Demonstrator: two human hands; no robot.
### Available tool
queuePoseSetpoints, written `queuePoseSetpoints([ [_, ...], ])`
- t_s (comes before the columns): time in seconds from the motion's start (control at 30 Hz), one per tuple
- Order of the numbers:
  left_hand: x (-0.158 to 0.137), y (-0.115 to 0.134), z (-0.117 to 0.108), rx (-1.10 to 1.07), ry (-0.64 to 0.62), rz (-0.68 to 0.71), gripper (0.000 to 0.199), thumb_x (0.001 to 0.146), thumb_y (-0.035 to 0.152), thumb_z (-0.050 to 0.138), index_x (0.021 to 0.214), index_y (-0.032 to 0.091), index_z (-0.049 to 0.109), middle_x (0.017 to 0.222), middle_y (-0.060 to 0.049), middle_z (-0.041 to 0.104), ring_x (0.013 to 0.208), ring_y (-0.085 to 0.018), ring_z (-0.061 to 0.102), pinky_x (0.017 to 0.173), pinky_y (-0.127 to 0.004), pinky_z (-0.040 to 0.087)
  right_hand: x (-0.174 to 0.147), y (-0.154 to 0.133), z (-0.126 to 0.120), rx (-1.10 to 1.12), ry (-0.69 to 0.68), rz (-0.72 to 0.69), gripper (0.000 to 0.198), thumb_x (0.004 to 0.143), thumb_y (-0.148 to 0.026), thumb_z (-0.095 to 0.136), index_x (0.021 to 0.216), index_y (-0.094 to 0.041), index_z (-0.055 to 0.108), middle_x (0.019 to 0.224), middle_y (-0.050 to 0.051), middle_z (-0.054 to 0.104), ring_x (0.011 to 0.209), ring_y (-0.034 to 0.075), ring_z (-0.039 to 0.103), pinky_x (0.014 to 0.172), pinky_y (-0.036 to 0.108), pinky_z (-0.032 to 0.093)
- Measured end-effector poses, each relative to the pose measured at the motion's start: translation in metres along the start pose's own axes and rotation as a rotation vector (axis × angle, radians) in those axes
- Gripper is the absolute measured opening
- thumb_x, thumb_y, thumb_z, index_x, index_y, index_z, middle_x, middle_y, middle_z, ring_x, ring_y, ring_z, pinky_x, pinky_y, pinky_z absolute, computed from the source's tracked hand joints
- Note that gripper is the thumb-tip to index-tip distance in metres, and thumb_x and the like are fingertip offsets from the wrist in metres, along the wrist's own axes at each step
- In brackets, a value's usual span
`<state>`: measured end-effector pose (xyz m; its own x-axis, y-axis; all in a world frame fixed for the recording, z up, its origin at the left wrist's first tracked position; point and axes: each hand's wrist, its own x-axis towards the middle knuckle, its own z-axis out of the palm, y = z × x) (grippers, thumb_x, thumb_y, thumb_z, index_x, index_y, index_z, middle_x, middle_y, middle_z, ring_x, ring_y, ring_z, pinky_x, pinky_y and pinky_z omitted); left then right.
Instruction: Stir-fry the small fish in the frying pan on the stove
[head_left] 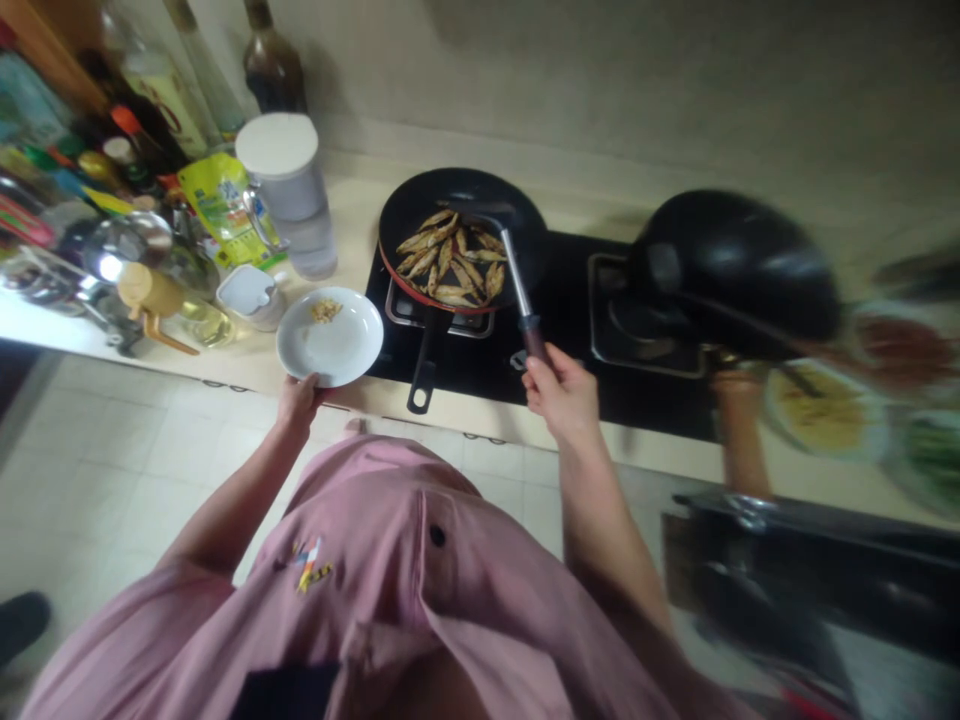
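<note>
My left hand [301, 397] is closed on the near rim of a white plate [345, 362], which it holds tilted beside the frying pan. A small heap of pale yellow chopped bits [325, 311], like garlic, lies on the plate. My right hand [559, 393] wraps round the dark handle of a cooking spatula [516, 268]. Its metal shaft reaches over the right side of the pan; the head is hard to make out. Several browned small fish [446, 262] lie in the black frying pan [427, 192], which sits on the left burner with its handle toward me.
Another person's hand [739, 395] is at a dark wok [739, 255], tilted above the right burner [649, 345]. Bowls of yellow food [821, 410] and reddish food [904, 345] stand at right. A lidded water jug [292, 200], an oil bottle [202, 322] and several seasoning bottles crowd the left.
</note>
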<state>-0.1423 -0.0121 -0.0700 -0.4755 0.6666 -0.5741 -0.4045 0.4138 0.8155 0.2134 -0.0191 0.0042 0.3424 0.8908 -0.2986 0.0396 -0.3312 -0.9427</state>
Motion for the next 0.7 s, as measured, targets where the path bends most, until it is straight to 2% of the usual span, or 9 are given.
queuePoseSetpoints([
  [0.1,0.004,0.001,-0.001,0.010,-0.001,0.019,0.026,0.062,0.003,0.059,0.086,0.013,0.056,0.070,-0.002,0.059,0.058,-0.013,0.059,0.048,-0.021,0.053,0.015,0.002,0.007,-0.038,-0.018,-0.014,0.054,0.071,-0.046,0.068,0.116,-0.017,0.060,0.054,-0.008,0.046,0.038,0.004,0.037,0.032,0.016,0.026],
  [0.27,0.005,0.007,0.002,0.036,-0.004,0.000,0.023,0.061,0.002,0.059,0.083,0.010,0.058,0.066,-0.003,0.060,0.059,-0.014,0.061,0.049,-0.022,0.053,0.041,-0.003,0.022,-0.050,-0.055,-0.017,0.048,0.078,-0.040,0.063,0.120,-0.018,0.054,0.054,-0.008,0.046,0.039,0.005,0.038,0.033,0.016,0.027],
  [0.37,0.004,0.009,0.004,0.036,0.010,-0.001,0.022,0.066,0.003,0.060,0.085,0.011,0.059,0.067,-0.003,0.062,0.060,-0.014,0.063,0.051,-0.022,0.054,0.048,-0.008,0.028,-0.019,-0.104,0.002,0.037,0.082,-0.035,0.059,0.114,-0.018,0.051,0.055,-0.008,0.048,0.041,0.006,0.041,0.036,0.016,0.031],
  [0.47,0.002,0.009,0.003,0.006,0.013,-0.018,0.019,0.074,0.012,0.063,0.092,0.013,0.058,0.070,-0.004,0.064,0.057,-0.014,0.064,0.050,-0.023,0.054,0.050,-0.009,0.032,0.003,-0.170,0.013,0.026,0.084,-0.032,0.057,0.104,-0.019,0.047,0.056,-0.008,0.051,0.043,0.006,0.044,0.038,0.017,0.035],
  [0.57,0.000,0.008,0.002,-0.002,0.000,-0.037,0.019,0.078,0.018,0.065,0.094,0.013,0.057,0.065,-0.003,0.063,0.051,-0.014,0.062,0.047,-0.023,0.053,0.049,-0.009,0.034,-0.002,-0.203,0.015,0.029,0.083,-0.035,0.059,0.103,-0.020,0.045,0.059,-0.006,0.054,0.045,0.007,0.047,0.040,0.017,0.038],
  [0.7,-0.004,0.008,-0.001,0.001,0.006,-0.065,0.022,0.074,0.021,0.070,0.089,0.014,0.056,0.054,0.002,0.056,0.041,-0.009,0.055,0.045,-0.020,0.050,0.045,0.001,0.024,-0.033,-0.155,0.017,0.039,0.082,-0.043,0.056,0.112,-0.021,0.046,0.068,-0.002,0.061,0.053,0.011,0.056,0.045,0.021,0.045],
])
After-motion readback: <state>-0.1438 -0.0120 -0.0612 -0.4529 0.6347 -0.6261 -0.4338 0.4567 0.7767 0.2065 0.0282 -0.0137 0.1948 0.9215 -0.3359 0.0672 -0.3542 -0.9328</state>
